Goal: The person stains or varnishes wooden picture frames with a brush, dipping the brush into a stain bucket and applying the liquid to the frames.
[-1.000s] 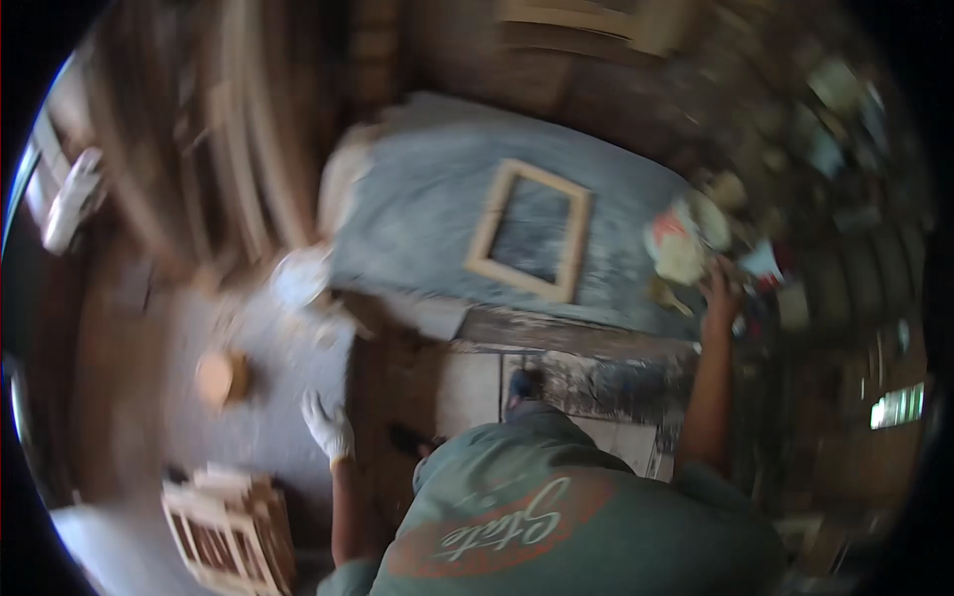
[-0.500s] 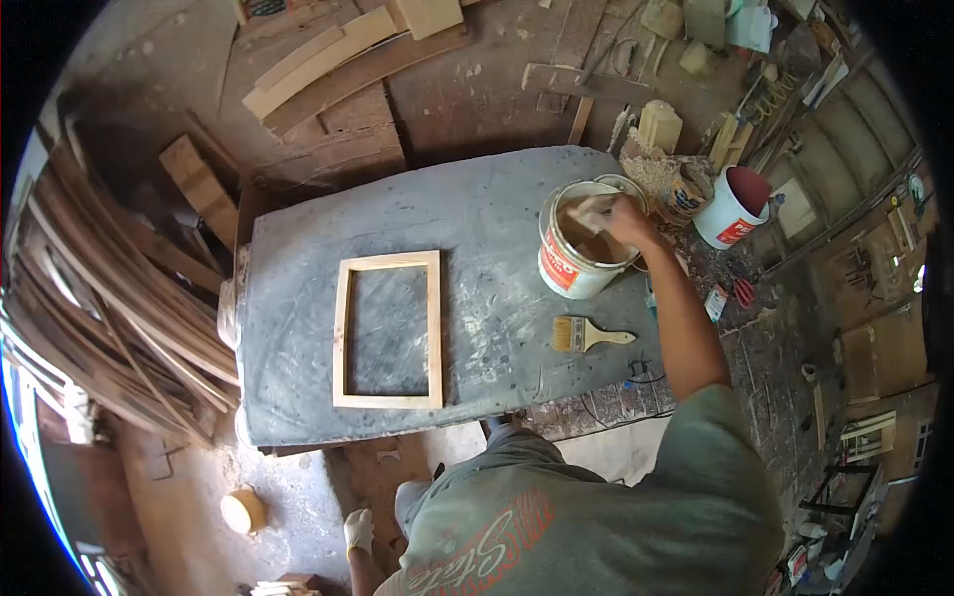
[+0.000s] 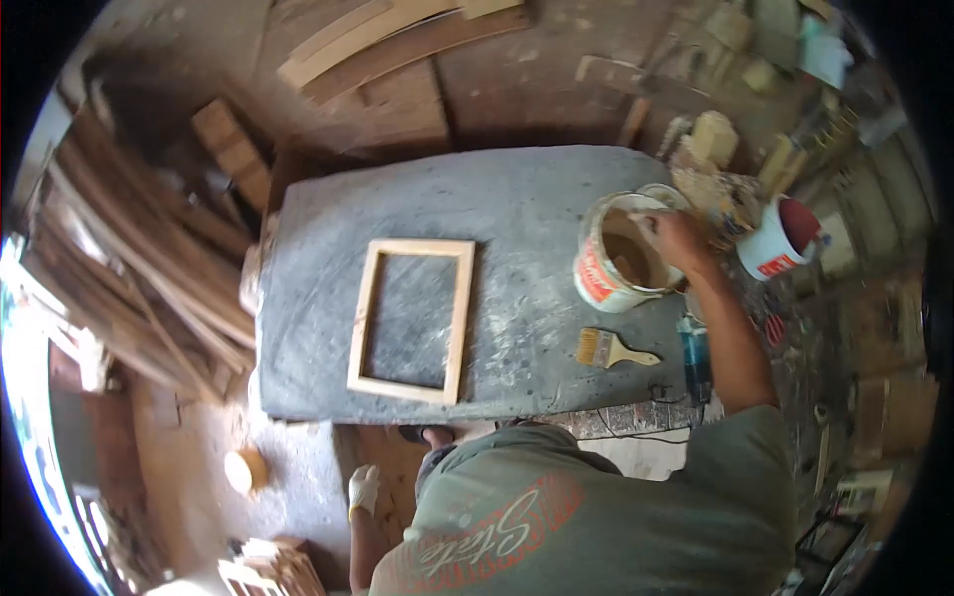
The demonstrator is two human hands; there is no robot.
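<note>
My right hand reaches over the rim of a white bucket with a red label, at the right end of the table. Its fingers are closed around something whitish that I cannot make out, above the brownish contents. My left hand, in a pale glove, hangs low beside my body, its fingers curled with nothing visible in them. A flat paintbrush with a pale handle lies in front of the bucket. Further left, a rectangular wooden frame lies flat on the grey table.
A second white bucket, reddish inside, stands right of the table. A teal power tool with a cord is near the right edge. Long curved wooden strips are piled at left. A yellowish round container sits on the floor.
The view has shifted, so the table and its things appear further right. My right hand stays at the bucket, its fingers nearer the far right rim. My left hand remains low.
</note>
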